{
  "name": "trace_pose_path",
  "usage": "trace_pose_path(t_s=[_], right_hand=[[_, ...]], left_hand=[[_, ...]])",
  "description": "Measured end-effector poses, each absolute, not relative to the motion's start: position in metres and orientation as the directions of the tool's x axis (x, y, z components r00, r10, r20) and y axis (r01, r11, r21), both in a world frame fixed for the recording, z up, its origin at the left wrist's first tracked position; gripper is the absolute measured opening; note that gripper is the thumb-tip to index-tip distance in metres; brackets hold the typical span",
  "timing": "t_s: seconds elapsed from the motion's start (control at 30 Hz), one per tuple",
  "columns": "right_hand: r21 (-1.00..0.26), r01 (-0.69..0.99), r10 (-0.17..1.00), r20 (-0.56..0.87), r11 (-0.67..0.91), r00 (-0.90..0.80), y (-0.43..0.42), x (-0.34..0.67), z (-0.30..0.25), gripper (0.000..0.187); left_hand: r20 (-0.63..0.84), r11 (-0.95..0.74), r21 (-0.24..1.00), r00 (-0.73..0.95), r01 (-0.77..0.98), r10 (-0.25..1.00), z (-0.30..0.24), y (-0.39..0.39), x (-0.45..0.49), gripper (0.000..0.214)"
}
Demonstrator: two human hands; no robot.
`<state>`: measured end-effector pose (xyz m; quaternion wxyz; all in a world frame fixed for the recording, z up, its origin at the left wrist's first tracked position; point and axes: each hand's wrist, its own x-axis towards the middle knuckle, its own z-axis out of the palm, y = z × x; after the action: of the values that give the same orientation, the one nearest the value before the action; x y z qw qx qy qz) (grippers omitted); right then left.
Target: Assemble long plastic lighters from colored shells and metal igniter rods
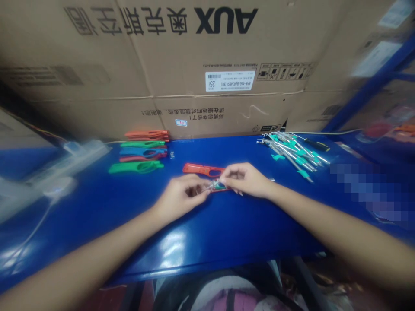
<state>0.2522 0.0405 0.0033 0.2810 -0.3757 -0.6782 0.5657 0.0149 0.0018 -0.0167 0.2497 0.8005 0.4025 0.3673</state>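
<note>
Forearms [97, 260] foremost, small clear part [212, 185] probably between left fingers [198, 199] and right fingers [230, 171]

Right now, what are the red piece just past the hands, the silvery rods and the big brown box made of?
Red piece: probably hard plastic, smooth; it's one even colour with a moulded-looking hole.
Silvery rods: likely metal, shiny, though coated plastic could look similar.
Brown box: cardboard, dull; you can see creases and printed writing.
</note>
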Motion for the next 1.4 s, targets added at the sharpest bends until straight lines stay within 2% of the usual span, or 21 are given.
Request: trace_pose_path(t_s=[0.4, 0.77, 1.03, 1.4], right_hand=[[-0.981, 0.187, 0.841, -0.066, 0.042, -0.537, 0.0398, 0.2504, 0.0016, 0.041], [-0.963, 0.236, 0.845, -0.019, 0.127, -0.534, 0.0371, 0.2511, -0.0043, 0.03], [-0.957, 0.243, 0.83, -0.004, 0.158, -0.557, 0.0386, 0.2516, -0.0048, 0.031], [-0.969, 0.223, 0.819, -0.039, 0.11, -0.573, 0.0411, 0.2496, -0.0045, 0.029]], left_hand=[[0.401, -0.598, 0.656, 0.458, 0.46, 0.793, -0.0182, 0.0004, 0.0144, 0.024], [0.346, -0.578, 0.667, 0.492, 0.47, 0.799, -0.0208, -0.0012, 0.0139, 0.027], [0.355, -0.582, 0.661, 0.485, 0.474, 0.799, -0.022, -0.0004, 0.0133, 0.024], [0.412, -0.586, 0.663, 0.426, 0.466, 0.805, -0.0157, 0.0019, 0.0152, 0.019]])
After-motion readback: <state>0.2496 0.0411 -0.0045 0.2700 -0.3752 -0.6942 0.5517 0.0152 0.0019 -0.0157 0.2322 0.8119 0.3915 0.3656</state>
